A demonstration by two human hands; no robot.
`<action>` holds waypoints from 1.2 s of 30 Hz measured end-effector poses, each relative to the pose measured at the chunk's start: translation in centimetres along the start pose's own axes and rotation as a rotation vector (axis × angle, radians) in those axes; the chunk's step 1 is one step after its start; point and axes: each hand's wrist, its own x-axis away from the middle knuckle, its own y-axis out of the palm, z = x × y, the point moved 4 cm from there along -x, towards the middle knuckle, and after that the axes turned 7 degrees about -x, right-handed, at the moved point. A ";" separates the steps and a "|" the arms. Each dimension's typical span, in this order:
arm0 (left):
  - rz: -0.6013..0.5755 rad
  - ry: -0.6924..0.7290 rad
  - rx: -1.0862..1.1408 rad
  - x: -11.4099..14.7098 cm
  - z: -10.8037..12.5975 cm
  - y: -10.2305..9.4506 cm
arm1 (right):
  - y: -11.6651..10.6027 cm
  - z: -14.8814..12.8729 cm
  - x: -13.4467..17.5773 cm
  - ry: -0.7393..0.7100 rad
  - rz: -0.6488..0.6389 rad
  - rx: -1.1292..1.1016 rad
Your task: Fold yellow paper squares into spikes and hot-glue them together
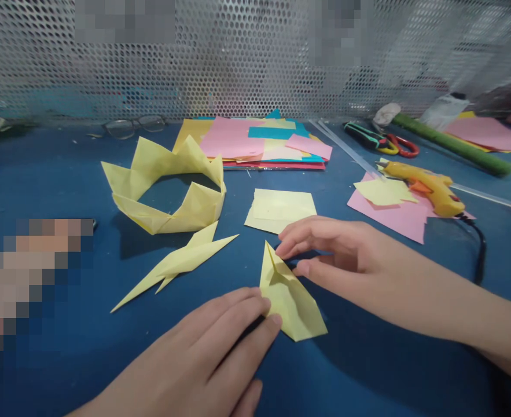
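Blue tabletop (64, 174): beside the part-built yellow paper crown (168, 185), left hand (203, 353) and right hand (337, 255), fingers flat, press a half-folded yellow paper point (292, 301); more remains.

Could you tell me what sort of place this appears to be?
Probably a paper-craft workbench: a stack of coloured paper, a glue gun, scissors and a folded yellow paper crown lie on the blue table.

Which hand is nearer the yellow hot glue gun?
Right. The right hand lies left of and below the yellow hot glue gun, fingertips on the folded yellow paper piece. The left hand is farther off, at the piece's lower left edge.
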 end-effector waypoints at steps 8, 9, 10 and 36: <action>0.025 0.011 0.032 -1.4 -0.2 -0.8 | 0.4 -0.3 0.5 -0.064 -0.096 -0.013; 0.021 0.022 0.023 -1.4 -0.1 -0.8 | 0.4 -0.5 0.5 -0.087 -0.106 0.002; 0.010 0.028 0.012 -1.3 -0.1 -0.7 | 0.4 -0.7 0.6 -0.126 -0.110 0.039; -0.157 -0.049 -0.049 -0.6 0.2 -0.8 | 0.2 -0.7 0.1 -0.259 -0.527 0.353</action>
